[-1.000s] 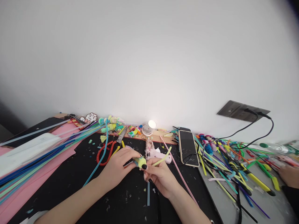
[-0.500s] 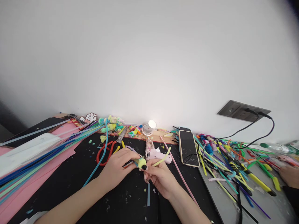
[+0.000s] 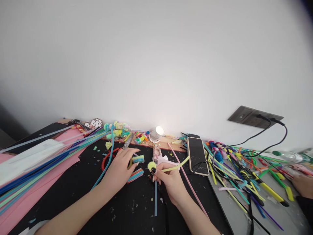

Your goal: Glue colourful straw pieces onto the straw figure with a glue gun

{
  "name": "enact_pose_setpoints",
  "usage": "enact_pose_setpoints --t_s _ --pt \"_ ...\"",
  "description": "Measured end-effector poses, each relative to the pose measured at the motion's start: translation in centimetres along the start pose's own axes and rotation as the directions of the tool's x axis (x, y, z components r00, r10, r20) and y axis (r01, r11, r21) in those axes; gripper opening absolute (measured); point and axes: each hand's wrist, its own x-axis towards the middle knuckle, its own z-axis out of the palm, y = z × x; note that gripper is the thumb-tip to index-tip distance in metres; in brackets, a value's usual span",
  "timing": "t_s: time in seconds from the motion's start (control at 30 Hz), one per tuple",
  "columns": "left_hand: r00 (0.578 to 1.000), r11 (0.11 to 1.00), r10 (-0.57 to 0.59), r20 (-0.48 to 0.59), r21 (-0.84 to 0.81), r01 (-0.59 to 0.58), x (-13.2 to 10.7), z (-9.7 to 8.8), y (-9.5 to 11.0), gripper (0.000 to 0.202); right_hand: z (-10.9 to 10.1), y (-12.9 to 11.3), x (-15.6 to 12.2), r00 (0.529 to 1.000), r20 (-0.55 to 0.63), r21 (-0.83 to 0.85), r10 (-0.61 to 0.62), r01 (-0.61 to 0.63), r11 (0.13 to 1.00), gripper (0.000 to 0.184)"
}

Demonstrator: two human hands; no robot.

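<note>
My right hand (image 3: 168,179) pinches a pale yellow pipe cleaner, its end wound into a small round coil (image 3: 151,166). The loose tail (image 3: 177,167) sticks out to the right past my fingers. My left hand (image 3: 121,166) is apart from the coil, thumb and fingers spread around a short bundle of blue and yellow pipe cleaner pieces (image 3: 138,159); no firm grip on it shows. Just below my left thumb lies another bundle, orange and blue (image 3: 135,175). A pink glue gun (image 3: 162,160) lies behind my right hand, partly covered by it.
Red-handled scissors (image 3: 105,161) lie behind my left hand. A paper cup (image 3: 156,133) stands by the wall. On the right are a phone (image 3: 198,155), many loose pipe cleaners, pliers (image 3: 244,174) and another person's hand (image 3: 303,186). Long pipe cleaners (image 3: 53,160) cover pink paper at left.
My left hand has let go of the yellow coil and moved left, uncovering the two short bundles. My right hand, still holding the coil, has risen slightly; the yellow tail has swung down to the right.
</note>
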Motion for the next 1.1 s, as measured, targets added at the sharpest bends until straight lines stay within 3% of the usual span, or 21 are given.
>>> enact_pose_setpoints --t_s 0.13,0.3,0.7,0.93,1.1 --pt "0.996 0.988 0.078 0.044 -0.135 -0.071 -0.4 -0.6 1.2 0.027 0.0 -0.3 0.0 1.000 0.014 -0.110 -0.023 0.025 0.994 0.020" --pt "0.961 0.956 0.137 0.239 -0.287 -0.065 -0.7 -1.0 2.3 0.022 0.1 -0.3 -0.2 0.995 0.088 -0.189 -0.048 0.064 0.980 0.017" --pt "0.939 0.888 0.039 0.342 -0.443 0.125 -0.2 -0.7 2.5 0.016 0.1 0.3 0.1 0.995 0.104 -0.245 0.007 0.019 0.969 0.016" --pt "0.904 0.676 -0.064 0.424 -0.648 0.351 -0.1 -0.5 2.7 0.010 -0.2 0.3 0.3 0.987 0.153 -0.160 -0.046 0.071 0.985 0.029" --pt "0.886 0.583 -0.092 0.454 -0.697 0.417 -0.2 -0.2 2.3 0.013 -0.4 0.6 0.3 0.981 0.182 -0.149 -0.074 0.102 0.984 0.038"
